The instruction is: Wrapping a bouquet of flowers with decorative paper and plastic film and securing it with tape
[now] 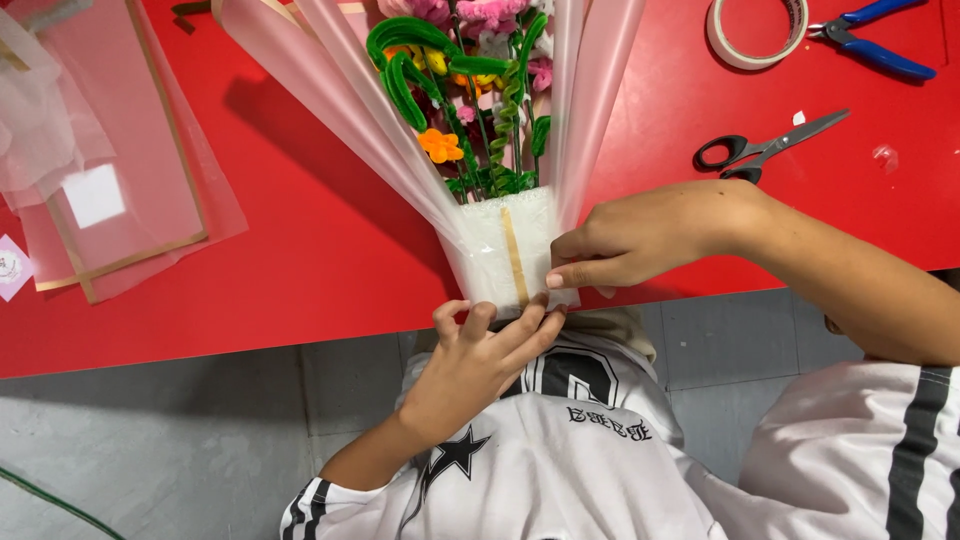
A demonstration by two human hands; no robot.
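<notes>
Fingers (pixel 556 280) of the right hand (pixel 640 235) pinch the right side of the white wrapped base (pixel 490 255) of a pipe-cleaner flower bouquet (pixel 470 90), at the near edge of the red table (pixel 320 260). Left hand (pixel 480 360), below the table edge, pinches the bottom rim of the same base with fingertips and thumb. Tan strip (pixel 514 255) runs lengthwise down the base. Translucent pink wrapping sheets (pixel 340 90) fan out from the base toward the far edge, around green stems and one orange flower (pixel 440 146). Black-handled scissors (pixel 765 150) lie right of the bouquet. Tape roll (pixel 752 35) and blue-handled pliers (pixel 880 35) sit at the far right corner. Stacked translucent sheets (pixel 120 170) occupy the left edge.
</notes>
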